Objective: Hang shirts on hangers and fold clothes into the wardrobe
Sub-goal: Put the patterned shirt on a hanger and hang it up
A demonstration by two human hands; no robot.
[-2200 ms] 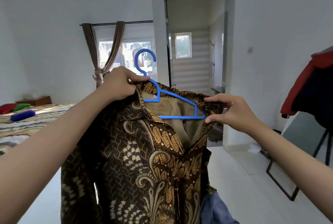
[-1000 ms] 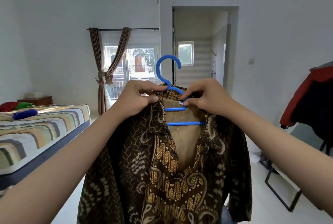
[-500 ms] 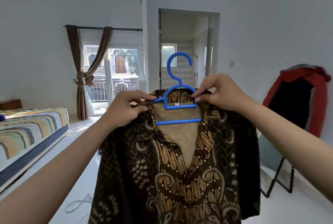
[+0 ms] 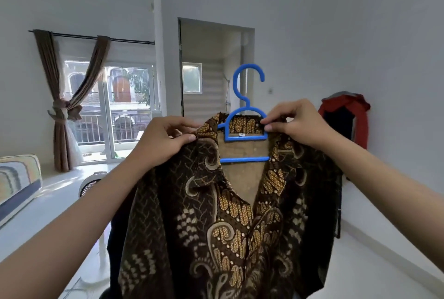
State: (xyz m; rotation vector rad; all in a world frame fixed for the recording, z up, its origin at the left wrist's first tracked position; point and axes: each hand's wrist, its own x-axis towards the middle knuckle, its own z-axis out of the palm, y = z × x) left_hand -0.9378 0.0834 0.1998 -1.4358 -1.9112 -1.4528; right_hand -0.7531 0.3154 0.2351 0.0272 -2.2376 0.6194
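A dark brown batik shirt (image 4: 206,221) with gold patterns hangs in front of me on a blue plastic hanger (image 4: 245,116), whose hook points up. My left hand (image 4: 163,140) pinches the shirt's left collar and shoulder. My right hand (image 4: 298,123) pinches the right side of the collar against the hanger's shoulder. The shirt's front hangs open at the neck, showing its tan lining. The hanger's arms are hidden inside the shirt.
A striped bed (image 4: 16,181) stands at the left. Behind it are a glass balcony door with tied brown curtains (image 4: 64,106). A doorway (image 4: 213,70) opens straight ahead. Red and dark clothes (image 4: 346,118) hang on a stand at the right wall. A round fan (image 4: 91,183) sits on the floor.
My right hand moved from the shirt's right shoulder up to the collar at the hanger's neck. The shirt now sits squarely on the hanger, and my view has turned to the right.
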